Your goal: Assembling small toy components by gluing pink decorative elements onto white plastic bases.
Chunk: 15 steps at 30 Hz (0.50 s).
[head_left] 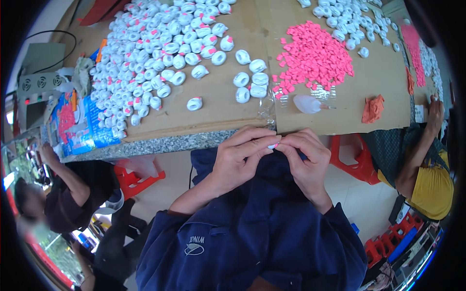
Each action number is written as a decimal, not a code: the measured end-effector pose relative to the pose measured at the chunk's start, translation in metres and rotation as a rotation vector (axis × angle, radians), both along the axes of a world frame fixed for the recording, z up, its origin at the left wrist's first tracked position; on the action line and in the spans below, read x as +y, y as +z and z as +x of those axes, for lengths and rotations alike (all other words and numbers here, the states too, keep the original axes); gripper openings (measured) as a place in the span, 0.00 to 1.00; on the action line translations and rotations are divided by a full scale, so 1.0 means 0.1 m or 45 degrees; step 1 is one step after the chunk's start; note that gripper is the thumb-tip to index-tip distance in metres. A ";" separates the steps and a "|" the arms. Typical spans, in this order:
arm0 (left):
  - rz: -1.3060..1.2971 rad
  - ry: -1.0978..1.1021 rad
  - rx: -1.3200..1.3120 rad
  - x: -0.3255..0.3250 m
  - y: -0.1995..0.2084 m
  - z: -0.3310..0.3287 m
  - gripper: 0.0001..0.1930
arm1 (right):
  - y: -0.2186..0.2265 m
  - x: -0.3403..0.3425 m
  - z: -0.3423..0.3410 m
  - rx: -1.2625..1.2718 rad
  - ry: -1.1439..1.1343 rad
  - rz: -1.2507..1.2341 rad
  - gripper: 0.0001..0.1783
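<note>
Dark blue jacket cloth (262,233) is seen nearest, on the near side of the pink pile (315,58), which is spread on the cardboard-covered counter (233,114). Between the pink pile and the jacket, a small white piece (273,146) with a bit of pink on it is held up at the counter's near edge, between the fingertips of both hands. By the left hand (242,153), the grip is kept nearly closed, thumb and fingers being pinched about the white piece; by the right hand (309,154), a similar narrow pinch is made at its pink end. How the piece is shared between the two grips cannot be told exactly, as it is mostly covered. Just on the near side of the pink pile, a squeeze bottle (307,104) is laid on its side, and to the right of the bottle, nearer than the pile, a crumpled orange cloth (373,109) is placed. To the left of the pink pile, six loose white pieces (259,78) are grouped, and farther left a large white heap (165,48) is spread, many of its pieces being tipped with pink. Beyond the pile's right side, another white heap (357,22) is scattered.
</note>
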<state>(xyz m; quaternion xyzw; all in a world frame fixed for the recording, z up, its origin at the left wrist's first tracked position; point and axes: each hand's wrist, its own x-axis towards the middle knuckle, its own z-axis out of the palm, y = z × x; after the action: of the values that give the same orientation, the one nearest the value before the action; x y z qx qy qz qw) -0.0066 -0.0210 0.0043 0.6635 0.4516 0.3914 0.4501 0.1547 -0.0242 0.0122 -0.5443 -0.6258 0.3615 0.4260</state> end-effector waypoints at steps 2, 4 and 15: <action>0.036 0.037 0.064 0.02 0.05 -0.09 0.14 | 0.02 0.00 -0.04 0.025 -0.003 -0.028 0.06; 0.071 0.066 0.118 0.05 0.05 -0.21 0.14 | 0.04 0.01 -0.01 -0.010 -0.053 0.009 0.06; 0.515 0.494 0.767 0.42 0.00 -0.14 0.21 | -0.12 0.27 0.18 -0.286 -0.358 0.076 0.20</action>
<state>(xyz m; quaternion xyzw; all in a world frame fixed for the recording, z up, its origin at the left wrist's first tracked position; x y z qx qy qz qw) -0.0207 0.0207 0.0042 0.7261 0.5938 0.3381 0.0761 0.1730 0.0028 0.0003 -0.6506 -0.5974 0.2167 0.4158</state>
